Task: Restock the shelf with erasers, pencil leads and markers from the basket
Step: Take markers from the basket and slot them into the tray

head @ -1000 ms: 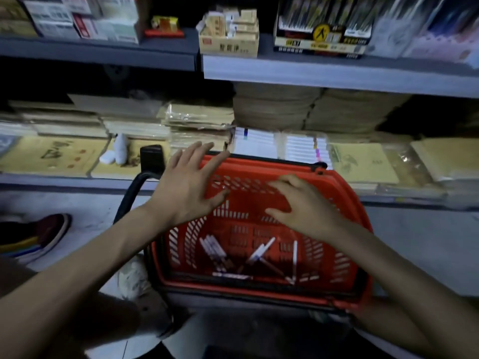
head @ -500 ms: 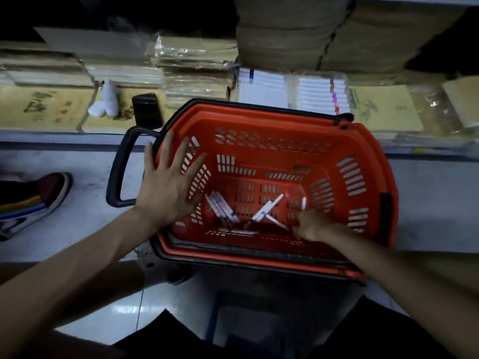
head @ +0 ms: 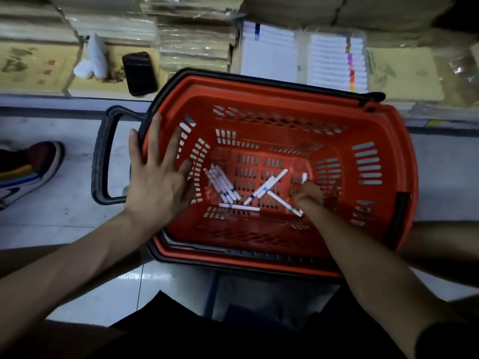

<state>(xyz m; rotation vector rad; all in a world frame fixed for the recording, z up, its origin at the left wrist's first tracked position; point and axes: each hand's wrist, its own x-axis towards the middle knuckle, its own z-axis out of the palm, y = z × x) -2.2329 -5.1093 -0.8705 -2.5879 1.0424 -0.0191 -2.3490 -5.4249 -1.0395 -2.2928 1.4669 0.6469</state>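
Head view: your left hand (head: 155, 187) lies flat, fingers spread, on the left rim of the red basket (head: 388, 161), holding nothing. Your right hand (head: 308, 194) is down on the basket floor, its grip apparently pinched round a white marker (head: 303, 178). More markers (head: 223, 183) lie loose just left of it

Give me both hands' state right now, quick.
Left hand: open, fingers spread, resting on the basket's left rim.
Right hand: closing on a white marker; firm grip cannot be told.
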